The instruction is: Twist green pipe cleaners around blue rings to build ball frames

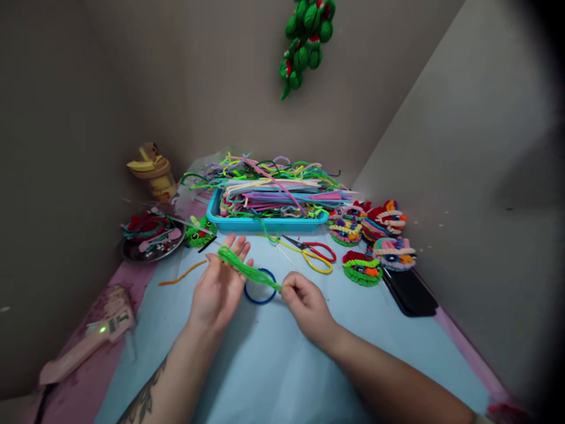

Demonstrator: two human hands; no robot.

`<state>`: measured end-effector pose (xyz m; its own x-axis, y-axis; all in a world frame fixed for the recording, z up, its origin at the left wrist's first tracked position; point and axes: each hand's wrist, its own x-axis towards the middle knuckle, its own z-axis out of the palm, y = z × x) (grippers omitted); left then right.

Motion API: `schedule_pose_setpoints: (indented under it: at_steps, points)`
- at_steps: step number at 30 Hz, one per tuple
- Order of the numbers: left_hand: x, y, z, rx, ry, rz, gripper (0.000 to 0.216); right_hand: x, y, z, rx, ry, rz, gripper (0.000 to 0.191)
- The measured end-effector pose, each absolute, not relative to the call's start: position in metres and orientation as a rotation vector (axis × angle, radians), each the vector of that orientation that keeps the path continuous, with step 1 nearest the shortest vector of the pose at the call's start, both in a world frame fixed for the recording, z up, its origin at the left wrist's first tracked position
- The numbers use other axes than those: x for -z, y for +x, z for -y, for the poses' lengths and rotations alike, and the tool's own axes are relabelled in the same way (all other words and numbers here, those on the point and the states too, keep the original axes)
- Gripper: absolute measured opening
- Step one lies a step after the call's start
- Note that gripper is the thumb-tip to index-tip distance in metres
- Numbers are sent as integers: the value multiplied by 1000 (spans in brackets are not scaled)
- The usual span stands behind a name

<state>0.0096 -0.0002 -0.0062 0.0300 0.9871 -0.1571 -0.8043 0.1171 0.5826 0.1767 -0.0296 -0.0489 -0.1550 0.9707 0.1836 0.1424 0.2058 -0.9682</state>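
A looped bundle of bright green pipe cleaners [249, 271] stretches between my hands above the table. My right hand [306, 303] is closed in a pinch on the bundle's right end. Palm up, my left hand [223, 288] lies open under the bundle's looped end, its fingers extended and the strands resting across them. Behind and below the bundle, a dark blue ring [261, 302] lies on the light blue table cover [282, 371]. Scissors with red and yellow handles [315, 256] lie beyond my right hand.
A blue tray [265, 224] heaped with pipe cleaners stands at the back. Several colourful bird-face pieces [362, 269] and a black phone [412, 294] lie right. To the left are a pink glue gun [90, 341], a metal dish [152, 254] and an orange pipe cleaner [183, 275].
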Motion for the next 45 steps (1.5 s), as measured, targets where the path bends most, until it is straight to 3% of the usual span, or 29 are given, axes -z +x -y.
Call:
schedule_pose_setpoints:
  at_steps: [3,7,17,29,36,45]
  points:
    - [13,20,8,-1247,655,-670,45,51,177,26,-1331,-1097,1238,23]
    - [24,27,16,-1091,885,-826,39,50,172,25,-1632,-1018,975,29]
    - [29,24,17,-1164,830,-760,24,42,168,27,-2077,-906,822,34]
    - [25,26,17,-1184,625,-473,20,43,169,29,-2101,-815,815,34]
    - [19,17,14,-1336,587,-520,36,40,166,32,-2130,-831,836,37]
    - [7,21,13,-1437,566,-657,35,47,165,28,-1839,-1087,1036,36]
